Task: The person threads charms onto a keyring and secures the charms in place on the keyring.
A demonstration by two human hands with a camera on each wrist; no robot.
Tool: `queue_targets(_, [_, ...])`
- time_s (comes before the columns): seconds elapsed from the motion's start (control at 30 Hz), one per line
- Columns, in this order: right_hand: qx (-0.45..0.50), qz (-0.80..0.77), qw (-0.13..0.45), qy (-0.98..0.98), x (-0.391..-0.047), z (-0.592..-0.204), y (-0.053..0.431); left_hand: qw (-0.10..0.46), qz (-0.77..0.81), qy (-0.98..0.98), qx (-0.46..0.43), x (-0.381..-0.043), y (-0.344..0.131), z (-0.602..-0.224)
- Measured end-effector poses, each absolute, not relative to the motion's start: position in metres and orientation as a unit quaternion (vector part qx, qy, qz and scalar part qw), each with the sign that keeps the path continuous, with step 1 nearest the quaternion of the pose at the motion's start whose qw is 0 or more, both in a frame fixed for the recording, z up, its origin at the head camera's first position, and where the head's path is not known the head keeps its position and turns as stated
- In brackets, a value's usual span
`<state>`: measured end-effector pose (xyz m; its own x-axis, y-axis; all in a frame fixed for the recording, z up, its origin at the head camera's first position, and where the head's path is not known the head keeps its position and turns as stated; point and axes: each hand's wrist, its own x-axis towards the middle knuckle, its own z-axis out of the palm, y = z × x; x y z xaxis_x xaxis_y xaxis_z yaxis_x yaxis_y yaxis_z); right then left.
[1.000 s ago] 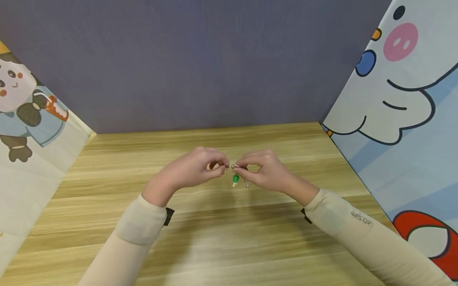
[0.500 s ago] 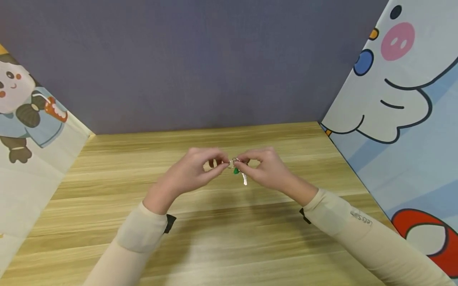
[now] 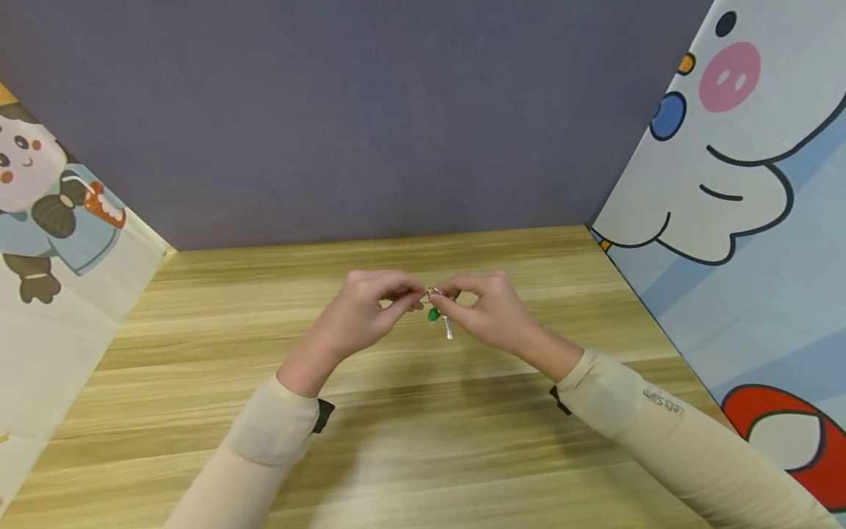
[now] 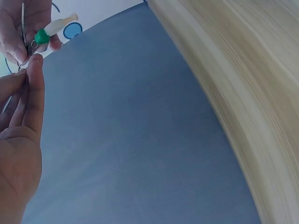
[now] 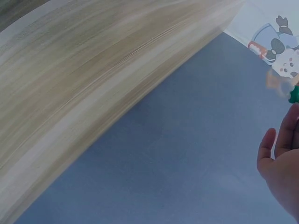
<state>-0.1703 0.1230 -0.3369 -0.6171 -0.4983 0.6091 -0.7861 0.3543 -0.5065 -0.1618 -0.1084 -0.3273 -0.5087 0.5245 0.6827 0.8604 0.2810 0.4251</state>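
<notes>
Over the middle of the table, my left hand [image 3: 363,312] pinches the edge of a small metal key ring [image 3: 429,292] between thumb and fingertips. From the other side my right hand [image 3: 492,312] grips the same ring, so the fingertips of both hands nearly meet. A silver key [image 3: 448,328] hangs below the right fingers, beside a small charm [image 3: 433,314] with a green top. In the left wrist view the charm's pale, bottle-like body [image 4: 57,26] sticks out sideways. Fingers cover most of the ring. The right wrist view catches only the green part [image 5: 294,94] above the right hand.
The wood-grain table [image 3: 396,470] spreads beneath both hands. A plain grey-blue panel [image 3: 370,125] rises at its far edge. Cartoon-printed panels stand at the left [image 3: 59,353] and the right [image 3: 780,308].
Both hands have risen slightly in the head view, with the key ring between them. Key and charm have swung and turned, and the left fingertips have shifted along the ring.
</notes>
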Motion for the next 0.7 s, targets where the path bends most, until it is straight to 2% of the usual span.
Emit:
queue_targets(0.3, [0.34,0.424,0.149,-0.826,-0.169,-0.336,0.128,0.209,-0.43,-0.777,-0.409,-0.163,-0.105,-0.327])
queue_targets(0.43, [0.346,0.427,0.193,-0.813,-0.17,-0.337,0.132,0.211,-0.43,-0.784,-0.394,-0.164,-0.105,-0.326])
queue_targets(0.6, [0.434,0.39,0.284,-0.761,-0.176,-0.34,0.134,0.206,-0.428,-0.796,-0.376,-0.163,-0.106,-0.325])
queue_targets(0.7, [0.459,0.371,0.313,-0.744,-0.177,-0.341,0.133,0.202,-0.427,-0.8,-0.37,-0.162,-0.104,-0.324])
